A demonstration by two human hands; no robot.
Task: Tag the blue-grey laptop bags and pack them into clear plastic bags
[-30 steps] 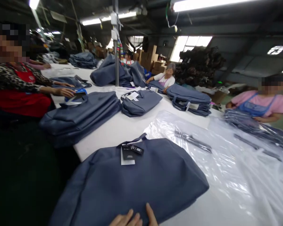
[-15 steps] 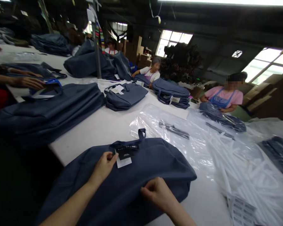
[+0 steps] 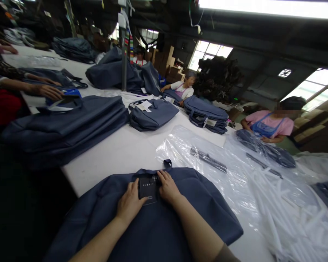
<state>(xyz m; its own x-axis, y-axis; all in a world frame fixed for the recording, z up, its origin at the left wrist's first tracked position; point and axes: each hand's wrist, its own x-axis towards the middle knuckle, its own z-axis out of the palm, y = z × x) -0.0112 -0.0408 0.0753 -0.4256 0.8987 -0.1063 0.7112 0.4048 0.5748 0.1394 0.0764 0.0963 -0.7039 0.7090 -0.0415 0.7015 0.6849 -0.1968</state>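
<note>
A dark blue bag (image 3: 196, 203) lies in front of me on the white table, a small loop (image 3: 167, 163) standing up from its top edge. Near that edge sits a black hang tag (image 3: 147, 190) with pale print. My left hand (image 3: 129, 203) has its fingers along the tag's left side and its thumb across the lower part. On the other side, my right hand (image 3: 168, 187) is closed with bent fingers at the tag's upper right, by the bag's top edge. Its fingertips partly hide what they grip. The white card is not visible now.
Clear plastic bags (image 3: 180, 143) and white strips (image 3: 273, 218) cover the table's right. Stacked blue bags (image 3: 71, 123) lie left, another tagged bag (image 3: 154, 112) ahead. A metal post (image 3: 124, 65) rises behind. Co-workers handle bags, one person (image 3: 273, 125) at right, another's hand (image 3: 50, 91) at left.
My right hand has moved up and left from the bag's front to the tag. My left hand now has its thumb over the tag. The white card has gone from sight. The view has shifted slightly.
</note>
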